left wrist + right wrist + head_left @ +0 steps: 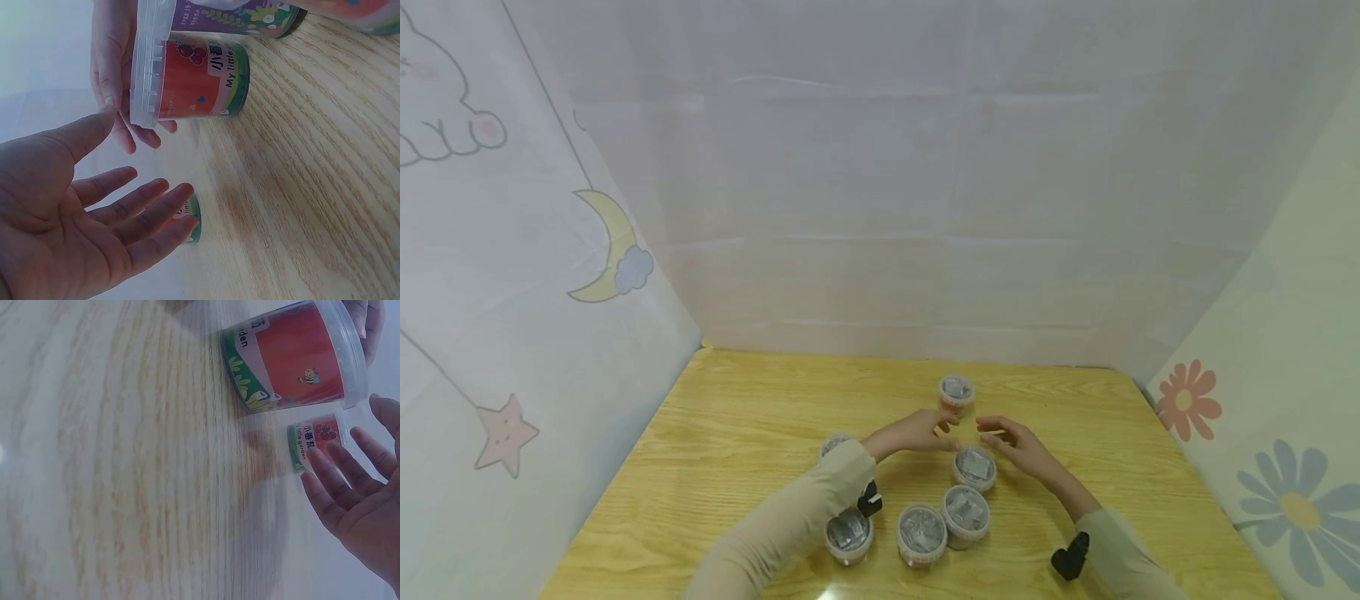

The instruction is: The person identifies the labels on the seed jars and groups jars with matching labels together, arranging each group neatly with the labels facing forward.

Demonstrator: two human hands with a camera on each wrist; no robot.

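Wood-grain table (737,408), six lidded tubs (921,533) standing upright on it

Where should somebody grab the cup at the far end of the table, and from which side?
Probably best round the side wall of the far cup, just under the lid, coming from the right. It stands upright, apart from the nearest other cup, so that side looks free; its round shape suits a wrap, and the wider lid should help stop it slipping.

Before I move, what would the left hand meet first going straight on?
Likely the right hand, across a gap from the left hand; depth is unclear, so a tub might be brushed first.
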